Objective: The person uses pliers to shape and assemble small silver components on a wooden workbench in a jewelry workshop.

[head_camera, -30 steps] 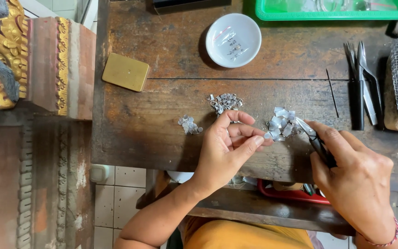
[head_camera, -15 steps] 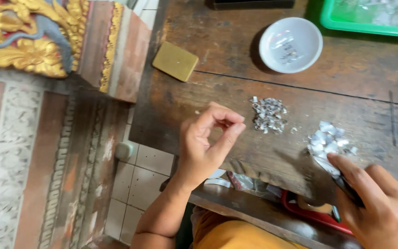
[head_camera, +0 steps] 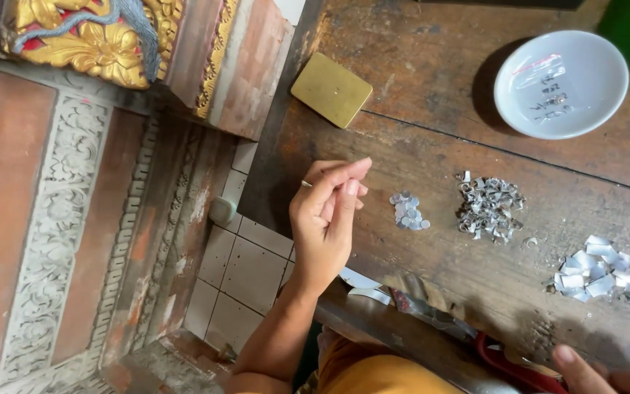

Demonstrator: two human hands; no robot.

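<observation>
My right hand (head_camera: 610,376) is mostly cut off at the bottom edge, its grip unseen; what my left hand's (head_camera: 326,219) pinched fingertips hold is too small to tell

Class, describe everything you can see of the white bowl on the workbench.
The white bowl is round, shallow and glossy, likely ceramic or enamel. It sits upright on the dark wooden workbench near its far right, casting a shadow to its left. A few tiny silvery bits lie inside it. Nothing but the bench touches it; the left hand is well away, nearer the small pile of silver discs.
</observation>
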